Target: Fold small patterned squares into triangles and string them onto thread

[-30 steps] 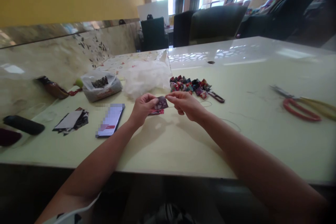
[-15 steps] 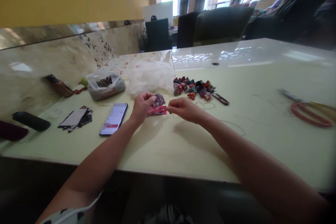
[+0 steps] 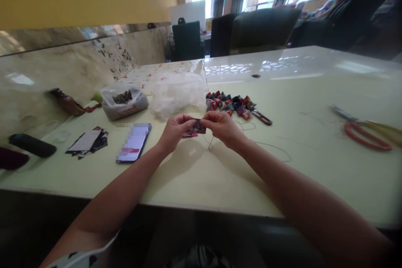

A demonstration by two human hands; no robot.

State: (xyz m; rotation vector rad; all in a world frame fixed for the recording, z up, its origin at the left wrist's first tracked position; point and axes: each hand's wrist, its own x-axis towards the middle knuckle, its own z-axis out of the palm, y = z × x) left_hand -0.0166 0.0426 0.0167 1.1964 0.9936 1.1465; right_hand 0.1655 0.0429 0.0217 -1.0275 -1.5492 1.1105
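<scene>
Head view, cloth and thread. Left hand [image 3: 172,134]: thumb and fingers pinched on the left side of a small dark patterned cloth [image 3: 199,127], held above the table [image 3: 204,184]. Right hand [image 3: 222,128]: fingertips closed on its upper right; a needle, if any, too small to tell. Thread [image 3: 210,148]: looped below the right hand, trailing rightward; a quick pull could snag or knot it. Red cloth [image 3: 190,135]: partly hidden beneath, liable to be caught up. Near table edge: well apart from the hands. Widest room: rightward, toward the scissors [image 3: 367,136]; phone [image 3: 134,142] limits the left.
</scene>
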